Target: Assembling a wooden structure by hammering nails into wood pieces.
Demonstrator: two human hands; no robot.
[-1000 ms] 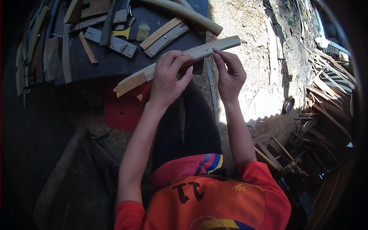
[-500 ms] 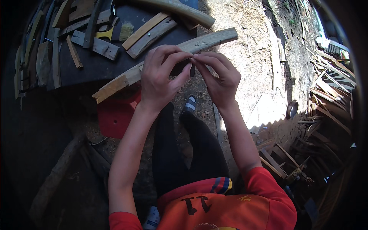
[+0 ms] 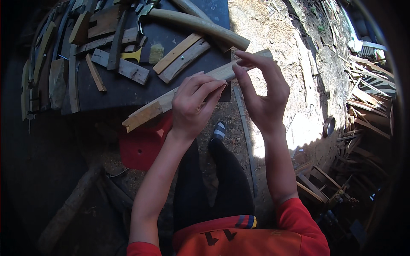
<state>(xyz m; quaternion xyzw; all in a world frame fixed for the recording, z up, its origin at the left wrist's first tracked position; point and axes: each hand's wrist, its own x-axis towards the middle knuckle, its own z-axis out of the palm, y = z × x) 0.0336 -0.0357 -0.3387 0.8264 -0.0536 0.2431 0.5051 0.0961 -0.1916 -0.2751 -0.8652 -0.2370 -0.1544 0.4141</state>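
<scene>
My left hand [image 3: 192,104] is closed in a pinch above a long pale wooden bar [image 3: 156,107]. What its thumb and finger hold, if anything, is too small to make out. My right hand [image 3: 267,94] is just to the right with thumb and fingers apart, nothing visible between them. The bar slants up to the right behind both hands and overhangs the edge of a dark tabletop [image 3: 113,96]. Two short wood strips [image 3: 181,57] lie side by side beyond the left hand, with a small greenish dot on one.
A claw hammer [image 3: 198,26] lies on the far tabletop. Wood offcuts [image 3: 121,67] and a yellow-and-dark tool [image 3: 134,54] are at the left. A red stool [image 3: 139,149] stands below the table edge. Scrap wood [image 3: 371,102] is heaped at the far right.
My hands were together, fingertips touching; now the right hand has pulled away to the right and its fingers have parted. My left hand keeps its pinch. The whole view has shifted slightly.
</scene>
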